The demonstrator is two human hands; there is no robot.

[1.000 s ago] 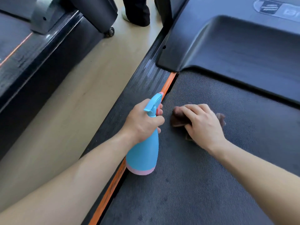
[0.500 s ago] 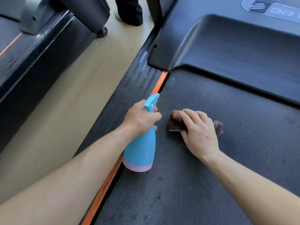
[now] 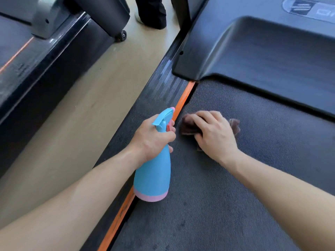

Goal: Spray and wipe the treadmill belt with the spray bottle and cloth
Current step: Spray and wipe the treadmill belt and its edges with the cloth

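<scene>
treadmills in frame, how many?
2. One at right, its belt under the cloth and right hand; a second treadmill at upper left, across the floor. More may lie out of frame.

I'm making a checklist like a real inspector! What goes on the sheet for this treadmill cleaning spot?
Surface: treadmill belt, dark and textured, with a few darker specks near the bottom.
Job's things: blue spray bottle with a pink base, by the belt's left edge; brown cloth on the belt.
Clutter: nothing seen.
Hands: left hand grips the bottle's neck; right hand holds the cloth down on the belt.
Cables: nothing seen.
Surroundings: orange strip and ribbed side rail beside the belt, black motor cover ahead, tan floor, second treadmill at left, someone's dark trouser legs at top.
</scene>
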